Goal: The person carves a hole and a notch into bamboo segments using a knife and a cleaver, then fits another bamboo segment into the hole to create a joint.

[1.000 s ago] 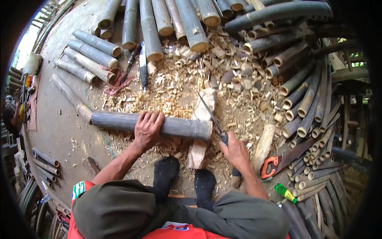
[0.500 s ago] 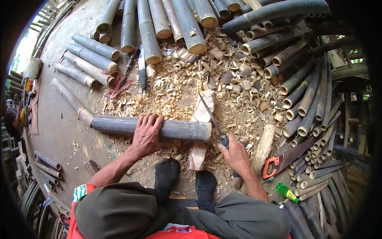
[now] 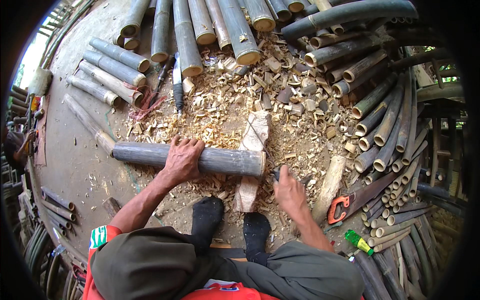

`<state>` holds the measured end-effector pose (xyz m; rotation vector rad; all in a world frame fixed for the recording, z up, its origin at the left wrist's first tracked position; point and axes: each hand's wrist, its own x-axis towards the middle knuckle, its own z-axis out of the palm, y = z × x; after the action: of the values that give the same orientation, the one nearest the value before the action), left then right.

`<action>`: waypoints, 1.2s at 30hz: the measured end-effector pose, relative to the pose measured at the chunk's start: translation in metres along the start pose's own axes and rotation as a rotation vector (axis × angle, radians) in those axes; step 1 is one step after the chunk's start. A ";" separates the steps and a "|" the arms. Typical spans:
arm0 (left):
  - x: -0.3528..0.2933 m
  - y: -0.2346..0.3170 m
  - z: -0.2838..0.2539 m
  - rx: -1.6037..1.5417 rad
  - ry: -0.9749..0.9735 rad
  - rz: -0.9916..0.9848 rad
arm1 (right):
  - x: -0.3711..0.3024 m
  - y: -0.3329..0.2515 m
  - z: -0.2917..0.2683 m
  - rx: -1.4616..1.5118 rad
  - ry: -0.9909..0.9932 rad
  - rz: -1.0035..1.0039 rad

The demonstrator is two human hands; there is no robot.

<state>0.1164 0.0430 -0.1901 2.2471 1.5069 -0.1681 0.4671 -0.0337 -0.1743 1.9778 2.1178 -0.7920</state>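
A thick, dark bamboo section [image 3: 230, 161] lies crosswise in front of my feet. Its right end rests on a pale wooden block [image 3: 256, 131], and its left end meets a thinner bamboo pole [image 3: 89, 125]. My left hand [image 3: 184, 159] grips the section from above near its middle, fingers curled over the far side. Just right of the section's cut end, my right hand [image 3: 291, 195] is closed around the dark handle of a knife [image 3: 276, 173]. The narrow blade points away and to the left over the block, smeared by motion.
Wood chips [image 3: 215, 120] cover the ground ahead. Another knife [image 3: 178, 90] lies beyond my left hand. A handsaw [image 3: 339, 209], a pale log [image 3: 330, 187] and a green bottle [image 3: 357, 241] lie to the right. Cut bamboo [image 3: 240, 35] surrounds the area. Someone [image 3: 17, 147] is at far left.
My right hand has shifted slightly left and turned, bringing the knife nearer the bamboo's cut end. My left hand and the bamboo section have barely moved.
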 end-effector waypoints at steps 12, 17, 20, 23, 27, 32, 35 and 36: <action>-0.010 -0.001 0.016 0.015 0.223 0.060 | -0.012 -0.026 -0.018 0.307 0.098 -0.090; -0.019 -0.006 0.017 -0.008 0.228 0.028 | -0.005 -0.047 -0.054 0.284 0.025 -0.068; -0.019 -0.006 0.019 0.015 0.300 0.052 | -0.024 -0.069 -0.081 0.431 0.315 -0.291; -0.014 0.000 0.020 0.019 0.310 0.064 | -0.026 -0.048 -0.051 0.387 0.443 -0.379; -0.014 -0.003 0.024 0.033 0.299 0.074 | -0.001 -0.006 -0.018 0.121 -0.102 0.094; -0.021 -0.009 0.031 0.057 0.380 0.074 | -0.018 -0.048 -0.070 0.334 0.220 -0.216; -0.025 -0.005 0.036 0.076 0.451 0.073 | -0.020 -0.063 -0.080 0.391 0.604 -0.462; -0.024 -0.006 0.035 0.067 0.439 0.068 | -0.016 -0.057 -0.070 0.384 0.451 -0.358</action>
<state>0.1061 0.0101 -0.2150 2.4980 1.6498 0.3215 0.4320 -0.0158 -0.0918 2.1490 2.8224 -0.9377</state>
